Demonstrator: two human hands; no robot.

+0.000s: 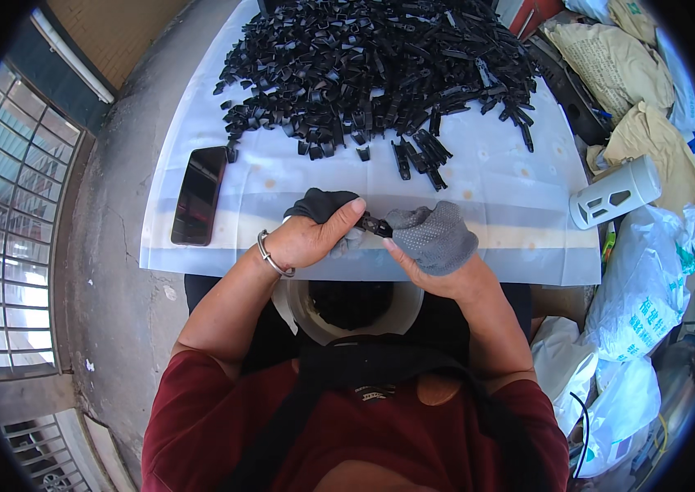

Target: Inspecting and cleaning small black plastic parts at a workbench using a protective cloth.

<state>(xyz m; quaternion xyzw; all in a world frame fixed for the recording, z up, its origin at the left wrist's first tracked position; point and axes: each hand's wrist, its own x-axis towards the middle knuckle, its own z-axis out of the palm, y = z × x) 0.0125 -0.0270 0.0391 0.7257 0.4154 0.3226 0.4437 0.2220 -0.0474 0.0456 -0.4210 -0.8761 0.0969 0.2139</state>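
Over the near edge of the table, my left hand point(315, 233) and my right hand point(436, 246) meet at a small, long black plastic piece point(374, 225). Each hand is closed on one end of it, with a bare thumb pressed along its side. Dark grey glove fabric covers the fingers of both hands, and white dots show on the right glove. Fingers beneath the piece are hidden. Just beyond my hands, several similar black pieces point(423, 156) lie loose. Below my hands, a pale bucket point(415, 310) with dark contents sits at my lap.
A large heap of black plastic parts point(364, 74) covers the far part of the cloth-covered table point(265, 193). On the left lies a black phone point(199, 197). A white cylindrical holder point(617, 193) rests at the right edge, beside stacked sacks point(635, 279). A barred window point(19, 221) stands left.
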